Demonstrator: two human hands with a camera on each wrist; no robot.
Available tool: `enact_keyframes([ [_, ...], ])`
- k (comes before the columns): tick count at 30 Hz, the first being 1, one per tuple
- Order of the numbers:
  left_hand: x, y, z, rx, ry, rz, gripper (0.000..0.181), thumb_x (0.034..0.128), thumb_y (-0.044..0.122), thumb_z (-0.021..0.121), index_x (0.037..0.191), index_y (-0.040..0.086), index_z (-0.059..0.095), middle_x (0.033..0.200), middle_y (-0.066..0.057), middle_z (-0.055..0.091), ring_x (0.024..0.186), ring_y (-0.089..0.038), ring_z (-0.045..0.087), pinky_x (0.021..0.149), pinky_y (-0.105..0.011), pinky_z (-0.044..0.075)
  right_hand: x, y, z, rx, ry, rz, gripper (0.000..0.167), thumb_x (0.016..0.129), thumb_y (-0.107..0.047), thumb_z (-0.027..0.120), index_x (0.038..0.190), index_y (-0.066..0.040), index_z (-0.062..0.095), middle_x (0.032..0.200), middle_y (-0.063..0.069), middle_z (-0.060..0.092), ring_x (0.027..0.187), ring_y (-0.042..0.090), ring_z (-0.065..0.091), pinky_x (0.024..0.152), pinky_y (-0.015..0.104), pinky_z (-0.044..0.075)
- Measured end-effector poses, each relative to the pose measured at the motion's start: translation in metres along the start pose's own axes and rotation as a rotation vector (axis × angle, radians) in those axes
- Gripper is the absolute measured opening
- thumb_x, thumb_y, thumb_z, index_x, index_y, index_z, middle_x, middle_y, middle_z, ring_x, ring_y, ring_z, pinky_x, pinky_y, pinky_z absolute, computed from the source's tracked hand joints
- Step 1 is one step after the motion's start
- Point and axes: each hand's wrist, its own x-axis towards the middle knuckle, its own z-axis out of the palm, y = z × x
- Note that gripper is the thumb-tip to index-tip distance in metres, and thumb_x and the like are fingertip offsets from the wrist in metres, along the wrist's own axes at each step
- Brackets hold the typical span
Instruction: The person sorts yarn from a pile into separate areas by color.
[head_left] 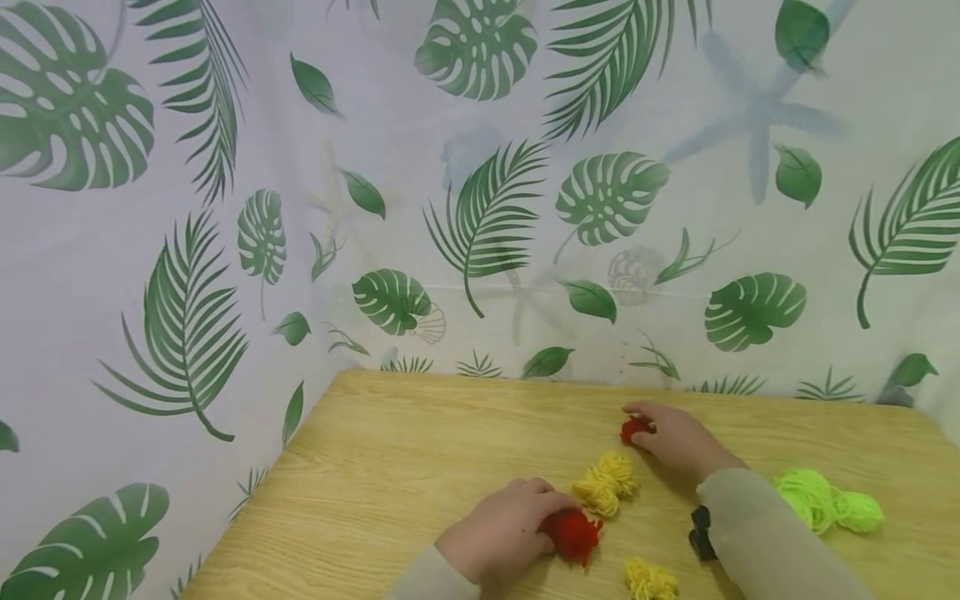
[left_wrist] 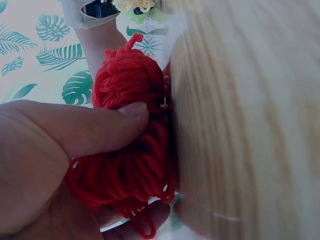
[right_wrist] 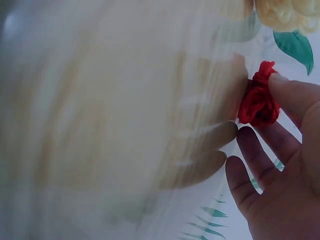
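My left hand [head_left: 506, 527] grips a bundle of red yarn [head_left: 576, 537] low on the table. In the left wrist view the thumb lies across the middle of this red bundle [left_wrist: 131, 80], with loops sticking out at its ends. Farther back, my right hand [head_left: 684, 440] pinches a smaller piece of red yarn [head_left: 634, 429] at the tabletop. The right wrist view shows the thumb against this small red piece [right_wrist: 260, 105], with the other fingers spread near the surface. Between the two hands lies a twisted bundle of yellow yarn [head_left: 606, 483].
Another yellow yarn bundle [head_left: 651, 579] lies near the front edge of the view. Bright green yarn [head_left: 813, 500] sits to the right, partly behind the right sleeve [head_left: 772, 533]. The wooden table [head_left: 390, 467] meets a leaf-patterned cloth [head_left: 495, 325] at its back and left.
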Motion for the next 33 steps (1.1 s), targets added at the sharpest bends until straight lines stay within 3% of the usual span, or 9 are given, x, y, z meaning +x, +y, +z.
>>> enact_keyframes([
  [7, 0.001, 0.002, 0.0, -0.015, 0.022, -0.001, 0.043, 0.0933, 0.02, 0.073, 0.131, 0.04, 0.064, 0.114, 0.018, 0.059, 0.098, 0.001, 0.055, 0.088, -0.026, 0.05, -0.009, 0.001, -0.003, 0.041, -0.002, 0.032, 0.061, 0.098, -0.021, 0.064, 0.151, -0.001, 0.042, 0.134, 0.028, 0.057, 0.12, 0.045, 0.056, 0.1, 0.063, 0.042],
  [10, 0.0, 0.004, -0.004, -0.052, 0.018, 0.005, 0.046, 0.0914, 0.017, 0.074, 0.13, 0.039, 0.064, 0.113, 0.019, 0.059, 0.097, 0.002, 0.055, 0.088, -0.026, 0.05, -0.015, 0.004, -0.006, 0.055, 0.002, 0.011, 0.062, 0.1, -0.025, 0.064, 0.15, 0.002, 0.041, 0.136, 0.031, 0.054, 0.122, 0.048, 0.054, 0.1, 0.065, 0.041],
  [15, 0.001, 0.007, -0.022, -0.125, 0.043, 0.017, 0.046, 0.09, 0.012, 0.075, 0.129, 0.034, 0.065, 0.112, 0.019, 0.06, 0.096, 0.001, 0.055, 0.087, -0.025, 0.049, -0.024, 0.006, -0.012, 0.062, 0.017, -0.038, 0.06, 0.102, -0.028, 0.061, 0.149, 0.004, 0.041, 0.141, 0.031, 0.05, 0.125, 0.05, 0.052, 0.1, 0.065, 0.041],
  [21, 0.013, 0.008, -0.045, -0.056, 0.134, 0.026, 0.044, 0.0936, 0.017, 0.074, 0.135, 0.029, 0.063, 0.121, 0.011, 0.061, 0.106, -0.004, 0.057, 0.091, -0.027, 0.05, -0.029, 0.006, -0.017, 0.041, 0.035, -0.053, 0.06, 0.1, -0.03, 0.064, 0.148, 0.001, 0.044, 0.141, 0.028, 0.051, 0.125, 0.048, 0.051, 0.099, 0.065, 0.042],
  [26, 0.032, 0.004, -0.056, -0.007, 0.188, 0.01, 0.045, 0.0946, 0.02, 0.073, 0.138, 0.027, 0.061, 0.129, 0.007, 0.061, 0.112, -0.009, 0.058, 0.094, -0.031, 0.05, -0.033, 0.005, -0.018, 0.036, 0.033, -0.065, 0.061, 0.099, -0.029, 0.066, 0.148, 0.001, 0.045, 0.142, 0.027, 0.05, 0.124, 0.048, 0.052, 0.098, 0.065, 0.043],
  [33, 0.078, -0.007, -0.052, -0.055, 0.21, -0.059, 0.042, 0.093, 0.021, 0.074, 0.133, 0.022, 0.063, 0.125, 0.007, 0.064, 0.107, -0.011, 0.058, 0.092, -0.031, 0.05, -0.038, 0.006, -0.019, 0.068, 0.043, -0.059, 0.06, 0.1, -0.028, 0.064, 0.15, -0.001, 0.044, 0.145, 0.026, 0.048, 0.127, 0.049, 0.049, 0.1, 0.066, 0.04],
])
